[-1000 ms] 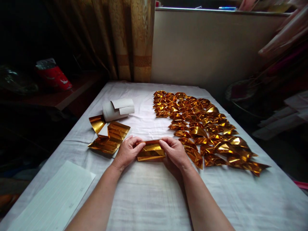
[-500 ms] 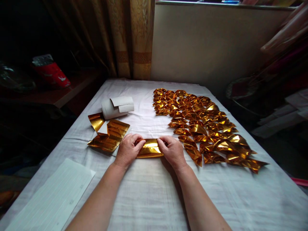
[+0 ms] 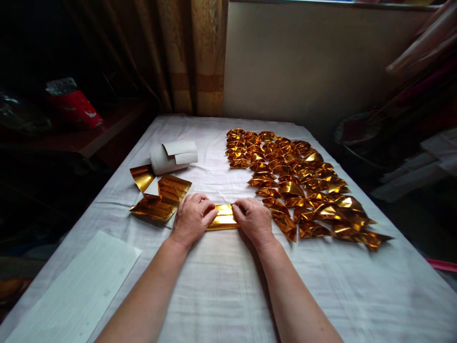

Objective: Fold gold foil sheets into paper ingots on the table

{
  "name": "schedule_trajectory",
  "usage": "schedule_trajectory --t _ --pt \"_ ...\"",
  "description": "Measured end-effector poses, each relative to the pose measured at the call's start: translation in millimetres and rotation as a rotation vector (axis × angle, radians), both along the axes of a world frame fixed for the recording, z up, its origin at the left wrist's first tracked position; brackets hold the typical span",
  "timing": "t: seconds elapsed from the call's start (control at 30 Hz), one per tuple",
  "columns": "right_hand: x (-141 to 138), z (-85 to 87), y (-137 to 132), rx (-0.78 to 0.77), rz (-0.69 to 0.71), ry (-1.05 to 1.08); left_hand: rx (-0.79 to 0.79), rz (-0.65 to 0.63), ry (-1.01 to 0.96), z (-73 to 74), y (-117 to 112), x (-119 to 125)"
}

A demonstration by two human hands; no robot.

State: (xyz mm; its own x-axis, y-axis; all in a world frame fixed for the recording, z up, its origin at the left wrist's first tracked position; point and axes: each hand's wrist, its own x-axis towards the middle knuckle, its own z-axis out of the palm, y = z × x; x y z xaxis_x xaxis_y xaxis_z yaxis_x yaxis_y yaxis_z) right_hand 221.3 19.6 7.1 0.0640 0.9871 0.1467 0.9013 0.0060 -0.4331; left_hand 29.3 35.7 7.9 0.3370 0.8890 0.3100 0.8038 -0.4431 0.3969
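Hands (image 3: 193,216) closer, gold foil (image 3: 223,218) folded narrower

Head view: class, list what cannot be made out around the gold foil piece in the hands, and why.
Head view, gold foil piece: ends covered by left hand and right hand.
Head view, white sheet: corner cut by frame edge, print too small.
Head view, red packet: shadowed, blurred.

Dim room. Daylight enters from top edge, above pale wall (image 3: 307,62), and falls on white cloth (image 3: 221,286). Left side near black; red bag (image 3: 73,102) barely readable. Hot glare on folded foil strip (image 3: 223,216) and gold foil pieces (image 3: 303,186). Soft shadow on cloth under right hand (image 3: 253,220). Wide-lens bending at edges, corners smeared. Paper sheet (image 3: 78,290) and near cloth slightly blurred; centre fairly sharp.
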Motion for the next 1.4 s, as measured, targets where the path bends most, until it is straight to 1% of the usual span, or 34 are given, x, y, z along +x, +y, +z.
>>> schedule_trajectory --t 0.17,0.27,0.33,0.43,0.5,0.57,0.67,0.9,1.1,1.27,1.4 --pt "0 -0.2 0 0.002 -0.042 0.036 -0.046 -0.004 0.049 5.2 -3 0" --pt "0 2.1 0 0.003 -0.045 0.007 -0.049 -0.004 0.068 6.4 -4 1" --pt "-1 6.7 -1 0.01 0.001 -0.051 -0.045 -0.003 0.083 6.0 -4 1" --pt "-6 15.4 -3 0.028 0.11 -0.144 -0.041 -0.003 0.094 4.8 -4 1" --pt "-11 19.1 -5 -0.001 0.175 -0.186 -0.039 -0.004 0.094 4.4 -4 0" --pt "-15 19.9 -7 -0.067 0.206 -0.201 -0.035 -0.007 0.096 4.3 -4 0" --pt "-17 16.8 -11 -0.11 0.205 -0.168 -0.027 -0.01 0.104 4.7 -5 0" --pt "-10 6.7 -27 0.018 0.24 -0.095 -0.035 -0.021 0.11 5.4 -6 -1" --pt "-11 -2.8 -33 0.128 0.194 -0.061 -0.044 -0.028 0.114 4.4 -10 -2" --pt "-12 -5.1 -34 0.163 0.198 -0.056 -0.069 -0.044 0.12 3.8 -12 -4" --pt "-6 -4.8 -37 0.144 0.185 -0.043 -0.111 -0.066 0.122 3.5 -10 -8"
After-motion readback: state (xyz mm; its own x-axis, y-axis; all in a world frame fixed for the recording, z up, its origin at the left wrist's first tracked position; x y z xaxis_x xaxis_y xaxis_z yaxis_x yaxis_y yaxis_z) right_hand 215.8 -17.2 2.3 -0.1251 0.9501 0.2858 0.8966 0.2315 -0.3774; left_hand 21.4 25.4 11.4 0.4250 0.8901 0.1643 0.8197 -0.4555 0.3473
